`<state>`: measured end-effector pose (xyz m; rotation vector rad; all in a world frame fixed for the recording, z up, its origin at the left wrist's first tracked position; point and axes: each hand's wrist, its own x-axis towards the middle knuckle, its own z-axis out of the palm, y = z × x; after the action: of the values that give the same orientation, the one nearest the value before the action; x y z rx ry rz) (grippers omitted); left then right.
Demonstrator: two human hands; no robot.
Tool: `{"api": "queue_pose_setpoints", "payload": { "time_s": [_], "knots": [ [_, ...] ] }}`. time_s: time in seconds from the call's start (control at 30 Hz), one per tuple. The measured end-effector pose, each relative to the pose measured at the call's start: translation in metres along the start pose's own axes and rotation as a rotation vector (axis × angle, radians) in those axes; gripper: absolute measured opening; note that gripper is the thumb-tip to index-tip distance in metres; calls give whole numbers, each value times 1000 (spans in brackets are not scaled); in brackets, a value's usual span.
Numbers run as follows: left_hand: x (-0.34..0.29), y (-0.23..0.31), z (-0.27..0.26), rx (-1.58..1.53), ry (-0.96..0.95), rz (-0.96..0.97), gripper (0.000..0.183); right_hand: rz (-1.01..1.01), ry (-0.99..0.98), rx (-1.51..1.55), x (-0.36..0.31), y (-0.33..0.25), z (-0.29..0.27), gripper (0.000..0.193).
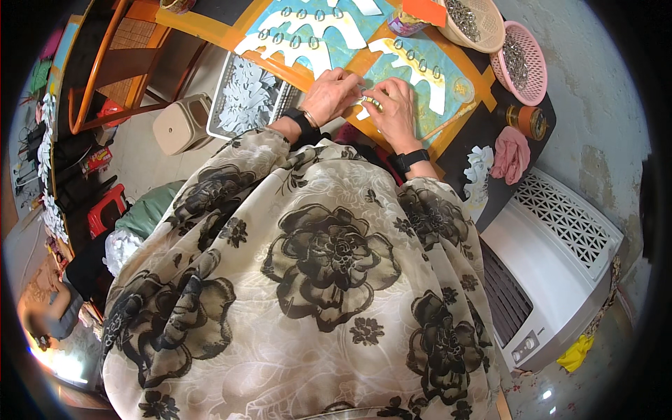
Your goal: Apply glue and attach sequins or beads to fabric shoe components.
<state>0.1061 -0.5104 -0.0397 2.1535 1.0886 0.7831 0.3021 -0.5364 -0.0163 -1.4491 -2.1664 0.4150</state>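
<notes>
Both my hands meet at the near edge of a work table covered with a blue-green sheet (381, 66). My left hand (334, 96) is closed, fingertips pinched on one end of a small white-and-yellowish strip (371, 103). At its other end my right hand (394, 112) pinches the same strip, with the thumb along it. Fingers hide most of the strip. Just beyond my right hand lies a white, fringed cut piece (420, 68) with several dark metal rings on it. Farther left are similar ringed pieces, a nearer one (297, 50) and a farther one (315, 24).
A cream basket (493, 36) and a pink basket (537, 77) hold metal rings at the far right. Nearby are a jar (535, 122) and a pink cloth (511, 155). Left stand a white crate (217, 115) of pale pieces, a stool (183, 126) and a chair (94, 91).
</notes>
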Motion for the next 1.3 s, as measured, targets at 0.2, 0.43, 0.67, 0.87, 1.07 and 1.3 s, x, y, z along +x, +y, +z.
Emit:
{"api": "queue_pose_setpoints", "payload": {
  "time_s": [0.2, 0.43, 0.67, 0.87, 1.07, 1.3],
  "knots": [
    [-1, -2, -2, -24, 11, 0, 32, -33, -7, -25, 1, -4, -2, 20],
    [-3, -2, -5, 5, 11, -11, 34, -94, 25, -42, 9, -5, 1, 13],
    [-2, -3, -2, 34, 28, -2, 36, -62, 26, -30, 4, -4, 6, 12],
    [-4, -5, -3, 37, 26, 3, 35, -11, -7, 37, 3, -2, 7, 15],
    [-7, -6, -4, 35, 14, -10, 35, -13, -13, 76, 3, 0, 11, 15],
    [-7, -5, -6, 23, 33, -1, 38, -45, 18, 30, 5, -1, 11, 11]
  ]
}}
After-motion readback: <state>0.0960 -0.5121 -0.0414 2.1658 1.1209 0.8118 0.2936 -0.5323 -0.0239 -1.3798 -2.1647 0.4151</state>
